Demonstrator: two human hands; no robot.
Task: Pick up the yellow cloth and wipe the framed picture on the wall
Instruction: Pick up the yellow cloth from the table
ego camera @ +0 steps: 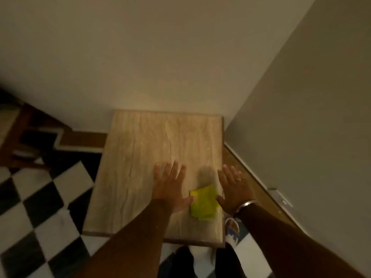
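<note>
A folded yellow cloth (203,202) lies on the near right part of a light wooden table top (140,157). My left hand (170,185) hovers flat just left of the cloth, fingers spread, its thumb touching the cloth's left edge. My right hand (232,187) is spread open just right of the cloth, thumb at its right edge, with a ring and a metal bangle at the wrist. Neither hand holds the cloth. No framed picture is in view.
The table stands in a corner between a pale back wall (160,57) and a grey right wall (311,117). A black-and-white checkered floor (40,207) lies to the left. A wall socket (281,197) sits low on the right wall. My feet show below the table.
</note>
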